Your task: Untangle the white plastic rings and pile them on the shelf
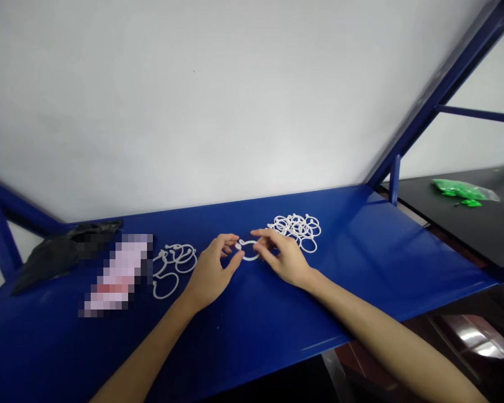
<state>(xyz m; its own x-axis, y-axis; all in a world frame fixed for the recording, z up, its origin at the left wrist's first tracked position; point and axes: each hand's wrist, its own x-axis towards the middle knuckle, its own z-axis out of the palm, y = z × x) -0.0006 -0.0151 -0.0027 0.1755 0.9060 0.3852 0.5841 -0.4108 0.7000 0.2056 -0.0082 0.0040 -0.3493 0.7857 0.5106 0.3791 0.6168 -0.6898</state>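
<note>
Between my two hands is a thin white ring (249, 258) with a small knobbed end on its left. My left hand (210, 271) pinches that knobbed end between thumb and fingers. On the opposite side, my right hand (289, 258) has its thumb and fingers closed on the ring's right edge. A heap of similar white rings (309, 244) lies just beyond my right hand, partly hidden by it. To the left of my left hand, several more white rings (165, 296) lie loosely together on the blue table (252, 347).
A black plastic bag (52, 254) and a blurred pink-and-white item (124, 263) lie at the left. A pale wall (218, 112) rises behind the table. Blue frame bars (428, 101) stand at right, before a black table (457, 229) bearing a clear bag of green pieces (460, 189).
</note>
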